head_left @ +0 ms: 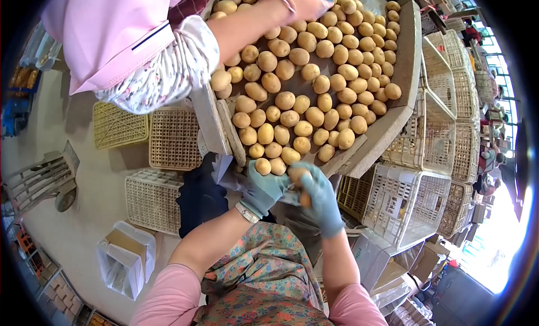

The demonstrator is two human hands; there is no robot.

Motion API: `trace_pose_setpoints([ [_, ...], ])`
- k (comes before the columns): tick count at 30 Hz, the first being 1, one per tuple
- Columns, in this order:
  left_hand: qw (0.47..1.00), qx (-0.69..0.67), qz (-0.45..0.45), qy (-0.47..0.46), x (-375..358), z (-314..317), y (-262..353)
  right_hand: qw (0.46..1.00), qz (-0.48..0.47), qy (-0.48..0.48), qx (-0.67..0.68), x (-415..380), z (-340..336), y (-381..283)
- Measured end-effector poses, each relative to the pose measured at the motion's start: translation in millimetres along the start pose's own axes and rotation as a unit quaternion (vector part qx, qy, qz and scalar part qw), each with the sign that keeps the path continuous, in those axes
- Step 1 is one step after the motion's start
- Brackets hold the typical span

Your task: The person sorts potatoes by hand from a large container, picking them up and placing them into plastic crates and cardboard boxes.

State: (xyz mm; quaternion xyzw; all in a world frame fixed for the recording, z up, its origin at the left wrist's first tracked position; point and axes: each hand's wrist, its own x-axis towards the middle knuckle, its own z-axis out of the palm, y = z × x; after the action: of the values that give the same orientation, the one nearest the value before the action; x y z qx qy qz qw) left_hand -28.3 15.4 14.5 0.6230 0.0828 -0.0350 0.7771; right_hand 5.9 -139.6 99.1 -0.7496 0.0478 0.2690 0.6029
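Many round brown potatoes lie on a sorting table with a raised wooden rim. At the table's narrow near end, my left hand, in a grey-blue glove, is at the opening, its fingers beside potatoes at the edge. Just right of it, my right hand, gloved alike, is curled round potatoes that show between its fingers and thumb. Whether my left hand grips a potato is hard to make out.
Across the table's upper left, a co-worker's arm reaches over the potatoes. Plastic crates stand on the floor at left, and white crates are stacked at right. A lined box sits lower left, near a metal cart.
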Motion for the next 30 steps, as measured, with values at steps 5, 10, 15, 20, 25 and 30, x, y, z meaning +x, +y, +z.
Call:
trace_pose_setpoints([
  [5, 0.875, -0.475, -0.068, 0.059, 13, 8, 22, 0.862, 0.197, 0.039, -0.465, -117, -85, 57],
  [10, 0.86, -0.51, -0.013, -0.035, 9, 1, -30, 0.704, 0.276, -0.066, -0.651, -176, -117, 134],
  [15, 0.707, -0.685, -0.176, 0.0, 14, 1, 2, 0.906, -0.184, 0.028, -0.381, -43, -5, 9],
  [20, 0.684, -0.71, -0.165, -0.012, 16, 2, -4, 0.792, -0.411, -0.024, -0.451, 65, 48, -52],
  [25, 0.679, -0.707, -0.183, -0.07, 14, 4, 6, 0.634, -0.4, -0.147, -0.645, 106, -39, -42],
  [30, 0.904, -0.417, -0.092, -0.009, 14, 10, 22, 0.653, -0.321, 0.015, -0.685, 54, -73, -54],
])
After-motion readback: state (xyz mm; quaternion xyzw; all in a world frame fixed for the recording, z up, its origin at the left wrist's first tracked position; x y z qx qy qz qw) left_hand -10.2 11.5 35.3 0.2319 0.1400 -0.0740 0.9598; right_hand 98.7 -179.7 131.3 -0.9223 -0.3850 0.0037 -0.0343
